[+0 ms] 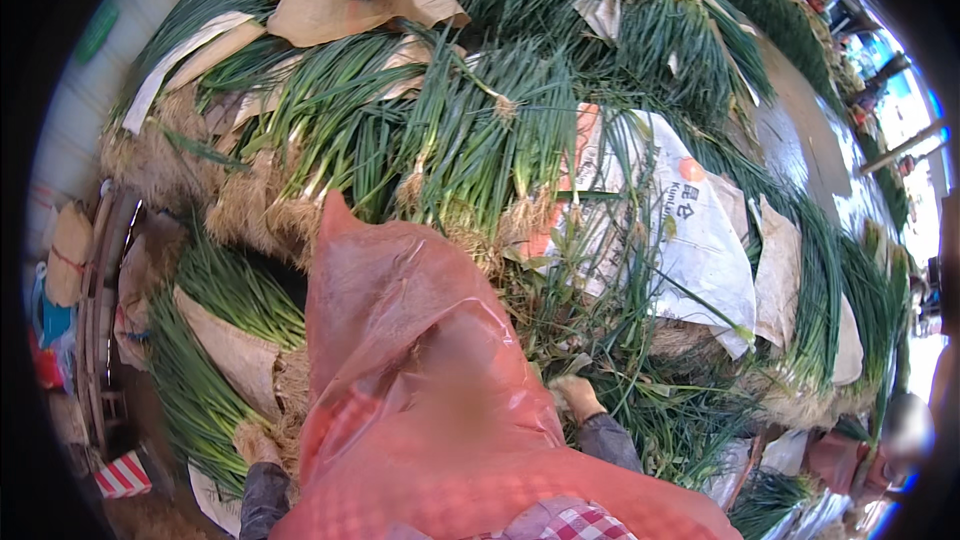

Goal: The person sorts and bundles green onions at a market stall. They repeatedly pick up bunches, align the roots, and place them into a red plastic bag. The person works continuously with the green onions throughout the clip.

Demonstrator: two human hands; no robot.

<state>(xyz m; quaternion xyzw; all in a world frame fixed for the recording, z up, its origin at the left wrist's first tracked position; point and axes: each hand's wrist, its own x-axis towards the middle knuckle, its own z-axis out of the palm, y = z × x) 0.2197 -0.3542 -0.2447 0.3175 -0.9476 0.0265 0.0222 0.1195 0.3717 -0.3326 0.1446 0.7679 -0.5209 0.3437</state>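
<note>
Beside my left leg, my left hand touches the root end of a pile of green onions; its fingers blend with the pale roots, so its grip is unclear. My right hand is low beside the red plastic apron over my lap, close to loose leaves and trimmings. Whether it holds anything is hidden by the apron's edge and the leaves. Before my knees, a row of green onions lies with roots towards me and leaves pointing away.
A white printed woven sack lies over onions at the right. Brown paper sheets cover parts of the far bundles. A wooden rack and a red-striped box stand at the left. Wet floor shows at the far right.
</note>
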